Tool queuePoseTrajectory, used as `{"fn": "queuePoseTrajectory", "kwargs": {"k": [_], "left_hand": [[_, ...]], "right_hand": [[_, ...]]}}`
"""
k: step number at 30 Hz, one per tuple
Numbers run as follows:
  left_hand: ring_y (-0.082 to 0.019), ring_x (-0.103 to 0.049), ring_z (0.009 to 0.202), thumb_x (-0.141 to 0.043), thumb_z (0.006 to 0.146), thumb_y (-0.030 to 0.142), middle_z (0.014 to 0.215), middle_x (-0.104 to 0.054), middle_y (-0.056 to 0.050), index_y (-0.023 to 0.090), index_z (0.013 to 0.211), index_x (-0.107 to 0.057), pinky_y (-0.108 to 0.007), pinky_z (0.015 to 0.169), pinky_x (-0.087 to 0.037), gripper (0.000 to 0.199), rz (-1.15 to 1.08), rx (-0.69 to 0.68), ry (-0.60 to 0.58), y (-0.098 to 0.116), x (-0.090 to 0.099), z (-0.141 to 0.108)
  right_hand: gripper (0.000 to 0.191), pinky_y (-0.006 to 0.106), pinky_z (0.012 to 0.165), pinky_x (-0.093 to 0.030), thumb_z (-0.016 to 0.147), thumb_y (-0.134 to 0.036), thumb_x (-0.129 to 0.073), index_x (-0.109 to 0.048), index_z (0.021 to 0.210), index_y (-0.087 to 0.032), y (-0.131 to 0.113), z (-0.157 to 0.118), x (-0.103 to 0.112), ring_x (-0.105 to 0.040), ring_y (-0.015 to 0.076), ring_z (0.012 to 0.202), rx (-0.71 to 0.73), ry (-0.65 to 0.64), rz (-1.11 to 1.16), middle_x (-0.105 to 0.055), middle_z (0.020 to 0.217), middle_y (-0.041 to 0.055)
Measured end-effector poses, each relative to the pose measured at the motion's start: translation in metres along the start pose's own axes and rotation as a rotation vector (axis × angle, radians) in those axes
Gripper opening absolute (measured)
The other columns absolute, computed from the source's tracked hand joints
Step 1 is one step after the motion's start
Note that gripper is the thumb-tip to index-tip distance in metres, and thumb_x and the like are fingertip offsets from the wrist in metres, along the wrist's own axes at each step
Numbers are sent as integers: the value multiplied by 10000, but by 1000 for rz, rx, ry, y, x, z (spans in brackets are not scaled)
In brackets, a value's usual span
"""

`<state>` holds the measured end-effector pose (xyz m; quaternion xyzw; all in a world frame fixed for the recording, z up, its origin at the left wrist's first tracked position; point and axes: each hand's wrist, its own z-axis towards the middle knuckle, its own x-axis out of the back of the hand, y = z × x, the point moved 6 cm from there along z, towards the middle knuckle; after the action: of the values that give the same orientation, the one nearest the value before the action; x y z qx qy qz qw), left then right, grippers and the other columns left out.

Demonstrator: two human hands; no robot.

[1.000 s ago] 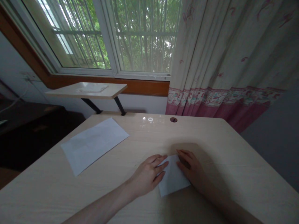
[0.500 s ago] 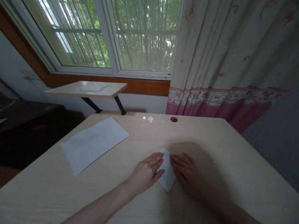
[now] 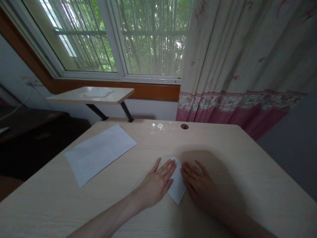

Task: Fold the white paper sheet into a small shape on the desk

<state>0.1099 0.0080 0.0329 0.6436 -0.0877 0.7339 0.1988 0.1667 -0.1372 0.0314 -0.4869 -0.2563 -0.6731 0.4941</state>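
A small folded piece of white paper (image 3: 177, 189), pointed at its near end, lies flat on the wooden desk (image 3: 158, 145) between my hands. My left hand (image 3: 159, 180) rests with stretched fingers over the paper's left side, fingertips close to its top corner. On the other side, my right hand (image 3: 196, 180) lies flat with its fingers along the paper's right edge. Both hands cover parts of the paper's side edges. Off to the left lies a larger white paper sheet (image 3: 101, 153).
A raised shelf (image 3: 119, 96) on black supports stands at the desk's back left, with a whitish flat item (image 3: 99, 92) on it. A round cable hole (image 3: 184, 126) is near the back edge. Behind are a barred window (image 3: 153, 43) and a curtain (image 3: 223, 76).
My left hand's fingers have spread and shifted slightly up and right across the paper. My right hand has moved very little; the paper stays in place.
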Motion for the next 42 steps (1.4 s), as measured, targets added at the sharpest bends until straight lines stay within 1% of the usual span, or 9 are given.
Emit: {"fn": "queuePoseTrajectory", "kwargs": {"k": [5, 10, 15, 21, 24, 27, 30, 37, 42], "left_hand": [[-192, -250, 1433, -308, 1044, 309, 1539, -280, -92, 187, 1518, -168, -492, 1197, -91, 509, -20, 1, -4, 0, 1, 0], [-202, -269, 1426, -332, 1039, 304, 1531, -299, -98, 184, 1515, -183, -506, 1193, -124, 513, -25, -14, 24, 0, 4, 0], [-225, -349, 1391, -407, 1016, 307, 1493, -371, -131, 135, 1461, -332, -477, 1163, -284, 483, 8, -41, 46, 1, 5, 0], [-216, -552, 1240, -417, 1017, 278, 1333, -578, -108, 129, 1307, -547, -381, 1064, -465, 351, 23, -86, 214, 5, 9, -4], [-233, -550, 1240, -440, 1005, 356, 1353, -554, -124, 125, 1319, -542, -365, 1010, -509, 402, -36, -81, 136, 2, 10, -4], [-270, -510, 1275, -572, 898, 532, 1402, -492, -154, 113, 1373, -485, -391, 1029, -483, 640, -137, -108, 32, -1, 11, -4], [-293, -495, 1286, -630, 806, 625, 1417, -466, -172, 131, 1408, -445, -417, 1037, -462, 801, -205, -107, 4, -4, 12, -4], [-293, -506, 1277, -655, 783, 625, 1393, -497, -174, 128, 1396, -463, -415, 1043, -451, 811, -223, -81, -12, -4, 14, -2], [-281, -506, 1280, -640, 793, 628, 1388, -511, -162, 135, 1391, -467, -410, 1051, -445, 794, -232, -89, 12, -4, 16, -1]], "right_hand": [[389, 505, 1141, -257, 927, -127, -417, -610, 1257, -199, -1, -1, 1, -543, 222, 1225, 4, 38, 29, -624, 1287, 79], [384, 501, 1139, -272, 935, -147, -459, -588, 1287, -228, 0, -1, 2, -532, 225, 1239, 13, 9, 33, -607, 1311, 54], [362, 521, 1152, -227, 955, -199, -484, -570, 1307, -212, 5, 1, 4, -539, 243, 1232, 89, -5, 3, -603, 1315, 70], [531, 525, 1161, -206, 924, -410, -584, -459, 1403, -220, 17, 3, 9, -491, 240, 1280, 230, -164, 93, -552, 1371, 81], [534, 510, 1149, -250, 914, -415, -601, -463, 1401, -246, 23, 2, 9, -512, 228, 1261, 214, -139, 126, -579, 1343, 64], [528, 506, 1131, -293, 900, -418, -620, -492, 1381, -245, 25, 1, 6, -528, 234, 1246, 214, -109, 140, -592, 1327, 72], [537, 497, 1114, -328, 876, -433, -647, -512, 1366, -260, 26, 1, 5, -541, 238, 1232, 201, -94, 182, -595, 1321, 72], [496, 498, 1093, -353, 897, -414, -623, -508, 1365, -297, 31, 2, 2, -538, 238, 1236, 142, -150, 255, -589, 1328, 57], [490, 471, 1051, -413, 904, -436, -608, -511, 1363, -297, 34, 1, 2, -542, 245, 1230, 125, -124, 282, -597, 1319, 58]]}}
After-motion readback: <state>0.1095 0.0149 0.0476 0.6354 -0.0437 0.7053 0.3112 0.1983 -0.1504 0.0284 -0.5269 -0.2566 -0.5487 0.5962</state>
